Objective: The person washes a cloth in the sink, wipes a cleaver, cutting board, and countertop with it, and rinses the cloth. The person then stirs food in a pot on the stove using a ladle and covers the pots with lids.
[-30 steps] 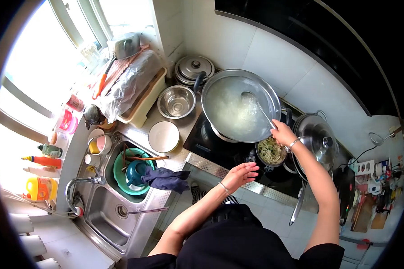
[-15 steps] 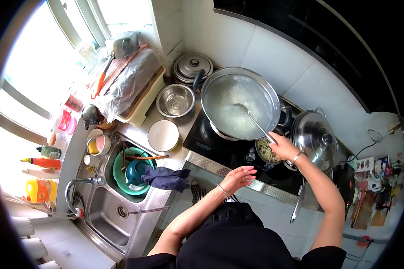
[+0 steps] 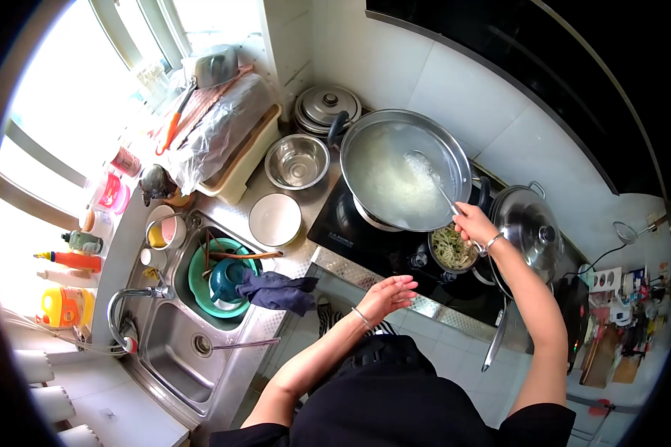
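Observation:
My right hand (image 3: 475,223) is closed around the handle of a metal ladle (image 3: 447,198). The ladle's bowl dips into cloudy, whitish liquid (image 3: 391,179) inside a large metal pot (image 3: 356,160) on the stove; pale bits show around the bowl. Just below that hand, a small pot holds pale green shreds (image 3: 452,248). My left hand (image 3: 386,298) hovers in front of the stove's edge, fingers stretched out, holding nothing.
A large lidded pan (image 3: 525,227) stands right of the pot, its handle jutting over the counter edge. To the left are a white bowl (image 3: 274,220), a steel bowl (image 3: 297,162), and a sink (image 3: 175,357) with a green basin (image 3: 198,283).
The ladle's bowl has moved through the liquid toward the back right of the pot, and my right hand has shifted slightly up and right. My left hand stays nearly still. The view has shifted slightly.

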A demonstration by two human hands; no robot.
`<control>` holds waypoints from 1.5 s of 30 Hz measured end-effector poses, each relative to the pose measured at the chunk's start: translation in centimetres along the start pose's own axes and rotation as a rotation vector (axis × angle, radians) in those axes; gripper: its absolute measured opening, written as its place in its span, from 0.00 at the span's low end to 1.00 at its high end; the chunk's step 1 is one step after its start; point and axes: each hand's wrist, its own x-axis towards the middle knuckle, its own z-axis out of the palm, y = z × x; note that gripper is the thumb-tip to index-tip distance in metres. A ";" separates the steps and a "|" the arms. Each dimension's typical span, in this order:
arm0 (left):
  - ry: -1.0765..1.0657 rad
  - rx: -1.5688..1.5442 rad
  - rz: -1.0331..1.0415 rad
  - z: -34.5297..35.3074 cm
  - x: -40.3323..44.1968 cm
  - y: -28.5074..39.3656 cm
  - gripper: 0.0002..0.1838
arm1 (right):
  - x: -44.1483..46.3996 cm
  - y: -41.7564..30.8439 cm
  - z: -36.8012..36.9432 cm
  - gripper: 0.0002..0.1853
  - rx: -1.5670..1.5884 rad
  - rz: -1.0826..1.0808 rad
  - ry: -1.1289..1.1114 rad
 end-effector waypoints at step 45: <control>0.109 0.056 -0.042 -3.7 3.6 -2.8 0.17 | -0.6 2.0 -0.2 0.09 1.144 0.347 -0.378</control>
